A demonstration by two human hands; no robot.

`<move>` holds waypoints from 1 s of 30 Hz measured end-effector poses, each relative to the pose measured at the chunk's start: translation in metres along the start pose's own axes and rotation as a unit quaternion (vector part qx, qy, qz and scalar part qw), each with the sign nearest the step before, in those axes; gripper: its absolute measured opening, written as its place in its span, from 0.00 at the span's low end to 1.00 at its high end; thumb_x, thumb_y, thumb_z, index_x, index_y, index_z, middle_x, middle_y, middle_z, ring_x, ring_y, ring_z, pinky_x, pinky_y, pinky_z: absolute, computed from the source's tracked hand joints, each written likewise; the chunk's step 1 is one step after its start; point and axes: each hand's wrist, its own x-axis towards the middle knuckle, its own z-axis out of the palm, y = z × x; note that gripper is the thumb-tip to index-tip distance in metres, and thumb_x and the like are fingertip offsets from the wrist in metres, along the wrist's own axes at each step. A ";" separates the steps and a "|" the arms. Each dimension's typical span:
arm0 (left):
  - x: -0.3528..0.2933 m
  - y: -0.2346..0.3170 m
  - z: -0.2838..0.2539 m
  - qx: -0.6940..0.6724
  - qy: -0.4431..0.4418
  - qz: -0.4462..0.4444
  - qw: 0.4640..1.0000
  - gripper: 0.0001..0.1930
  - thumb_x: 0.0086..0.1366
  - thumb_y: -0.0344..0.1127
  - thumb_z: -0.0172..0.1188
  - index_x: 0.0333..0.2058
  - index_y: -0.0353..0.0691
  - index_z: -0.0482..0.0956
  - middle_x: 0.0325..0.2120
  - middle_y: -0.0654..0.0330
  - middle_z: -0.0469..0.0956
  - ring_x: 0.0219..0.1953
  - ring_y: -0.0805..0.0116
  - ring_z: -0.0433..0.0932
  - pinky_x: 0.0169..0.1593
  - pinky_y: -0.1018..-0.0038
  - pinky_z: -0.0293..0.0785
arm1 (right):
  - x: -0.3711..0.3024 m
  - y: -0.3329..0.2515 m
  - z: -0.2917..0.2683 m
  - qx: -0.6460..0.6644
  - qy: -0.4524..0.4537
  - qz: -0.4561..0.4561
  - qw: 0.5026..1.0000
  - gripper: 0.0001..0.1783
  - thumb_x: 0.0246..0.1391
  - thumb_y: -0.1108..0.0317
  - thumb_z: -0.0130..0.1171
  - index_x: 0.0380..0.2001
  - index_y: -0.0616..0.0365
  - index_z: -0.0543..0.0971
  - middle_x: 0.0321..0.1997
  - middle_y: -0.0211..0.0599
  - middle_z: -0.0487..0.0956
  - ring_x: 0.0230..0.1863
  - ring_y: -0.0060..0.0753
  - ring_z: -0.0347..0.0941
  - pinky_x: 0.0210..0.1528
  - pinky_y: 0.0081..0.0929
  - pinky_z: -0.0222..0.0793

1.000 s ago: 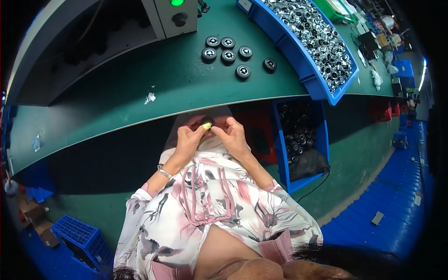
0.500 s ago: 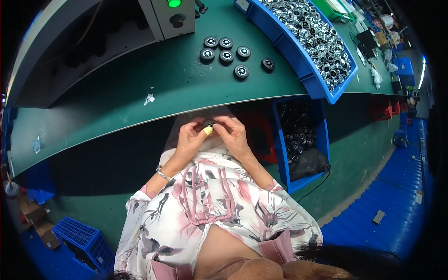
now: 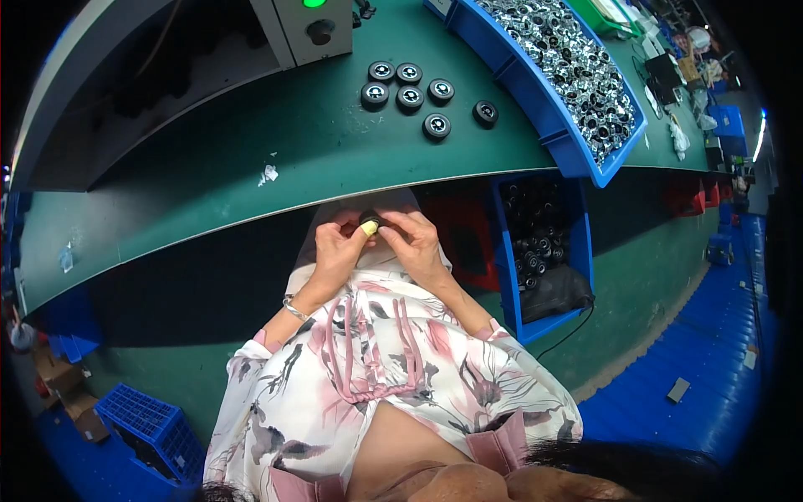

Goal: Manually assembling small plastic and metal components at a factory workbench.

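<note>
Over my lap, just this side of the table edge, both hands hold a small round black wheel (image 3: 370, 215), mostly hidden by fingers. My left hand (image 3: 336, 251) is closed on its left side; the thumb wears a yellow cover (image 3: 370, 227) and presses against it. From the right, my right hand (image 3: 416, 247) pinches the same wheel with thumb and fingers. Beyond the hands, several black wheels with silver centres (image 3: 410, 98) lie in a loose group on the green table (image 3: 335, 159).
A blue bin (image 3: 548, 134) of shiny silver parts stands at the table's right. Below it, another blue bin (image 3: 512, 293) holds black wheels and a dark cloth. A grey machine (image 3: 314, 38) with a green light and a knob stands at the back left. White scraps (image 3: 268, 174) lie on the table.
The wheel has shifted slightly between my fingers and shows a little more beyond the left thumb. Both hands stay in nearly the same place.
</note>
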 end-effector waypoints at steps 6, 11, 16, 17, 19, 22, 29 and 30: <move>0.000 0.002 0.001 -0.020 0.006 -0.023 1.000 0.09 0.65 0.27 0.61 0.40 0.25 0.79 0.34 0.59 0.81 0.32 0.78 0.78 0.37 0.82 0.77 | -0.001 -0.007 0.003 -0.030 0.026 -0.035 0.999 0.15 0.50 0.79 0.65 0.43 0.65 0.82 0.32 0.41 0.80 0.34 0.32 0.75 0.37 0.26 0.71; 0.001 -0.003 -0.005 -0.039 -0.004 -0.055 0.998 0.11 0.65 0.27 0.61 0.42 0.26 0.79 0.36 0.59 0.80 0.33 0.78 0.76 0.39 0.82 0.75 | 0.002 -0.005 0.000 -0.039 0.006 -0.012 0.999 0.10 0.54 0.74 0.63 0.40 0.65 0.82 0.29 0.39 0.79 0.32 0.31 0.75 0.35 0.25 0.70; 0.000 0.007 -0.001 -0.046 -0.041 -0.040 0.997 0.12 0.65 0.26 0.61 0.44 0.24 0.77 0.36 0.56 0.81 0.35 0.77 0.79 0.40 0.82 0.78 | 0.004 0.006 -0.004 0.026 -0.038 0.133 0.990 0.11 0.62 0.66 0.58 0.34 0.66 0.81 0.30 0.33 0.81 0.31 0.24 0.76 0.34 0.20 0.69; -0.002 0.008 0.000 -0.046 -0.042 -0.038 0.997 0.12 0.65 0.26 0.61 0.44 0.24 0.77 0.36 0.56 0.81 0.35 0.77 0.79 0.40 0.82 0.78 | 0.005 -0.004 -0.003 0.136 -0.029 0.165 0.976 0.12 0.63 0.65 0.58 0.33 0.66 0.80 0.29 0.34 0.82 0.31 0.23 0.77 0.35 0.19 0.70; -0.006 0.010 0.003 -0.128 -0.044 -0.020 0.991 0.13 0.66 0.24 0.60 0.46 0.23 0.76 0.38 0.53 0.81 0.37 0.74 0.80 0.43 0.80 0.79 | 0.006 -0.011 0.000 0.245 -0.021 0.194 0.950 0.14 0.64 0.64 0.58 0.31 0.65 0.79 0.29 0.35 0.82 0.31 0.22 0.78 0.35 0.19 0.72; -0.007 0.017 0.000 -0.174 -0.075 -0.042 0.981 0.13 0.66 0.24 0.59 0.48 0.24 0.76 0.39 0.53 0.81 0.38 0.72 0.81 0.46 0.79 0.80 | 0.003 -0.013 0.001 0.367 -0.017 0.220 0.904 0.14 0.67 0.64 0.55 0.36 0.67 0.78 0.31 0.34 0.81 0.31 0.21 0.78 0.37 0.18 0.74; -0.011 0.017 -0.005 -0.251 -0.091 -0.074 0.961 0.15 0.65 0.25 0.61 0.50 0.26 0.76 0.39 0.56 0.82 0.36 0.74 0.80 0.44 0.81 0.78 | 0.001 -0.026 -0.003 0.361 -0.031 0.204 0.910 0.13 0.67 0.67 0.53 0.47 0.68 0.76 0.39 0.35 0.81 0.35 0.22 0.78 0.42 0.20 0.75; -0.011 0.016 -0.005 -0.235 -0.096 -0.066 0.965 0.15 0.65 0.25 0.60 0.49 0.26 0.76 0.39 0.57 0.82 0.37 0.75 0.80 0.43 0.81 0.77 | 0.000 -0.027 -0.005 0.352 -0.035 0.200 0.914 0.13 0.66 0.70 0.52 0.48 0.68 0.76 0.41 0.36 0.80 0.36 0.22 0.78 0.43 0.20 0.74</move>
